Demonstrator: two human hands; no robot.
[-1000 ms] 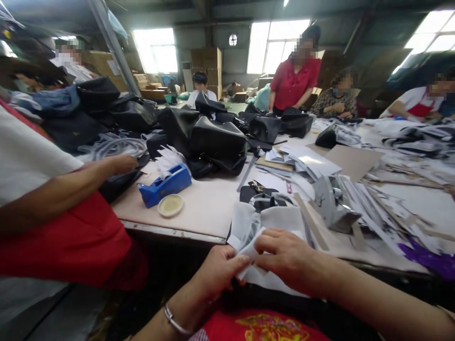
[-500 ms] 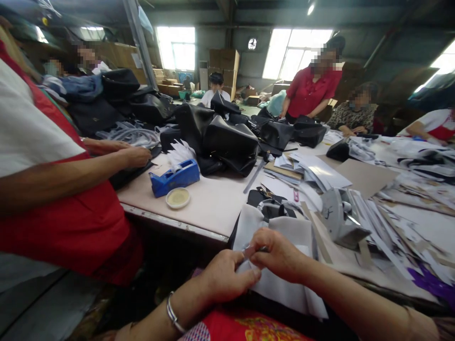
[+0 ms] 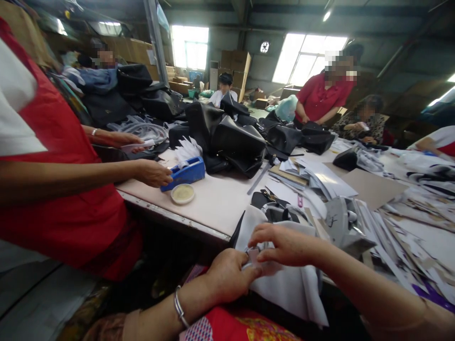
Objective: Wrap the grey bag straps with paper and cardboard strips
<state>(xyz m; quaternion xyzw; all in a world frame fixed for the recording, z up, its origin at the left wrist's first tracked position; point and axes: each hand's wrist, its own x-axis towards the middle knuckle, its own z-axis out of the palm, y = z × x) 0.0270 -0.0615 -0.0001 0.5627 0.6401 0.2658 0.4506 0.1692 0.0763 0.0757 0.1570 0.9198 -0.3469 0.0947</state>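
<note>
My left hand (image 3: 229, 273), with a metal bangle at the wrist, pinches a small pale strip (image 3: 253, 256) between thumb and fingers. Just above that strip is my right hand (image 3: 286, 244), its fingers bent and apart; whether they touch the strip I cannot tell. Beneath both hands a soft white sheet (image 3: 302, 289) drapes over a black item at the table edge, mostly hidden. Behind the sheet lie black parts with a looped strap (image 3: 280, 213).
A grey tape dispenser (image 3: 343, 222) and stacked paper strips (image 3: 394, 246) stand to the right. Black bags (image 3: 238, 144) are piled mid-table. At left a co-worker's hand (image 3: 154, 173) is at a blue tape dispenser (image 3: 188, 171), beside a round dish (image 3: 182, 193).
My right hand's fingers have opened from a pinch and lifted off the strip. My left hand keeps its pinch. The co-worker's hand has moved right to the blue dispenser.
</note>
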